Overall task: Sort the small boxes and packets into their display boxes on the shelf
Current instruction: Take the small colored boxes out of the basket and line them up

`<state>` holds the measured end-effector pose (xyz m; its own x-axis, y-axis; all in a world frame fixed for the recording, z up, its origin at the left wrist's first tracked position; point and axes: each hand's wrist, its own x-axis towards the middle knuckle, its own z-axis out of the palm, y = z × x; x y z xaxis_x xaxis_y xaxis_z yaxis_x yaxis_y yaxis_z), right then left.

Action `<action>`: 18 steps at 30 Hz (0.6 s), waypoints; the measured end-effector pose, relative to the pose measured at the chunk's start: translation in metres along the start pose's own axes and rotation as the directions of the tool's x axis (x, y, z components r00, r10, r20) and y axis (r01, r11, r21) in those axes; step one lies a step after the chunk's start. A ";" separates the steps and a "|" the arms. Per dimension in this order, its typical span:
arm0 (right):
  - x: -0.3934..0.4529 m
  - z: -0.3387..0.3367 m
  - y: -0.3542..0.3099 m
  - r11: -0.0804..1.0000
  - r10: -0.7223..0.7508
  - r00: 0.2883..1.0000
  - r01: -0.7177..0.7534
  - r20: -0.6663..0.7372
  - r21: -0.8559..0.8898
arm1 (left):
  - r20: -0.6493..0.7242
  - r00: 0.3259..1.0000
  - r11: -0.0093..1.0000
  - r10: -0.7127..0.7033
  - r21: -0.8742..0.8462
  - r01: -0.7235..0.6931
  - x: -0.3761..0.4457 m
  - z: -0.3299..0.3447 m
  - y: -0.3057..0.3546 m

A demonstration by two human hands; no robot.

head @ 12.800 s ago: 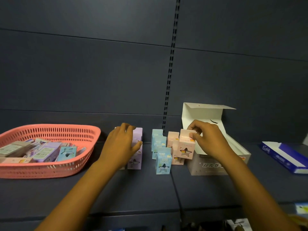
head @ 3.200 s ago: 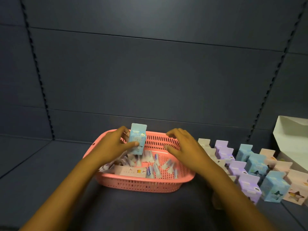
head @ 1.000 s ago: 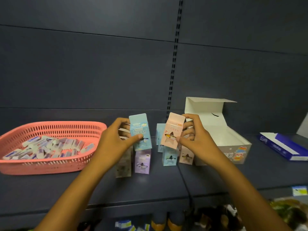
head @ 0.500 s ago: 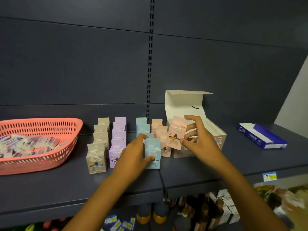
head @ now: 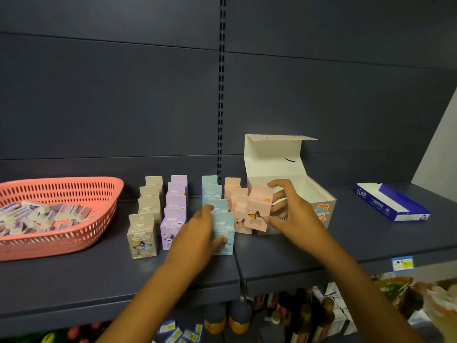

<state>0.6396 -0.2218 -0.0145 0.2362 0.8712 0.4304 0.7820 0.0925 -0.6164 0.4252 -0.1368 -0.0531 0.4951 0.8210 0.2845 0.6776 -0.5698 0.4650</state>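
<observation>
Small carton-shaped boxes stand in four colour rows on the dark shelf [head: 74, 276]: grey [head: 141, 235], purple [head: 173, 226], light blue and pink. My left hand [head: 195, 235] grips the front light blue box [head: 223, 233], which stands on the shelf at the head of its row. My right hand [head: 288, 214] holds a pink box [head: 258, 210] tilted, just above the front of the pink row. Behind that hand stands an open white display box [head: 277, 167] with its lid up.
A pink plastic basket [head: 74, 233] at the left holds several small white-and-purple packets [head: 37, 215]. An open blue-and-white display box [head: 392, 205] lies at the right of the shelf. Bottles and goods show on the lower shelf beneath.
My left hand has set the blue box down at the front of its row. My right hand has lowered the pink box toward the front of the pink row.
</observation>
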 end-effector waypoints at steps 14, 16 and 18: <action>-0.009 0.033 0.009 0.989 -0.029 0.988 0.050 0.149 -0.137 | -0.220 0.962 0.908 0.162 0.415 -0.058 0.010 -0.062 -0.023; -0.010 0.038 0.011 0.988 -0.027 0.988 0.049 0.149 -0.145 | -0.223 0.964 0.910 0.146 0.412 -0.042 0.008 -0.064 -0.028; -0.010 0.042 0.013 0.989 -0.021 0.989 0.042 0.147 -0.144 | -0.218 0.967 0.913 0.133 0.405 -0.034 0.005 -0.066 -0.032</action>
<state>0.6231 -0.2087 -0.0546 0.1328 0.9304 0.3417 0.8662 0.0586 -0.4962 0.3698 -0.1120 -0.0117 0.4506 0.7261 0.5194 0.8224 -0.5640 0.0751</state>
